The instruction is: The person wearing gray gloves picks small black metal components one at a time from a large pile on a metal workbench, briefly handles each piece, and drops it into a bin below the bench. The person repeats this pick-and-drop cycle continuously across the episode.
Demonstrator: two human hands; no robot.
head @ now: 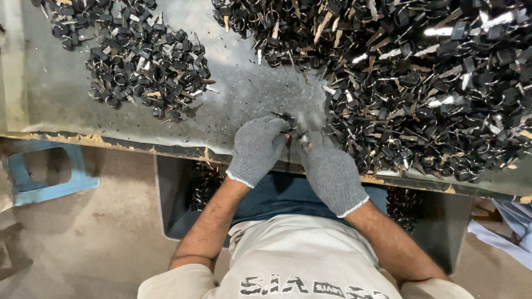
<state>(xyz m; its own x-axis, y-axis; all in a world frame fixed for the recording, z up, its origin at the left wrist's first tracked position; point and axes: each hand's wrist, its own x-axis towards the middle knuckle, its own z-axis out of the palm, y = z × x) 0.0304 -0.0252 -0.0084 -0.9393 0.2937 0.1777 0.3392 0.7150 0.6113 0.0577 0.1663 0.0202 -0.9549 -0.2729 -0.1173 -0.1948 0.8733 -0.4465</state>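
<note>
Both my hands wear grey knit gloves and meet at the near edge of a grey metal table (249,94). My left hand (257,148) pinches a small black-headed key with a ring (282,117) at its fingertips. My right hand (330,169) closes on a small metal piece (303,138) right beside it, apparently joined to the same key. A very large heap of black-headed keys and rings (432,77) lies just right of my hands. A smaller heap of the same keys (144,61) lies at the far left of the table.
The table's near edge (111,141) is worn and rusty. Under it, a dark bin (183,199) holds more keys on both sides of my lap. A light blue stool (44,174) stands on the dusty floor at left. White cloth (510,227) lies at right.
</note>
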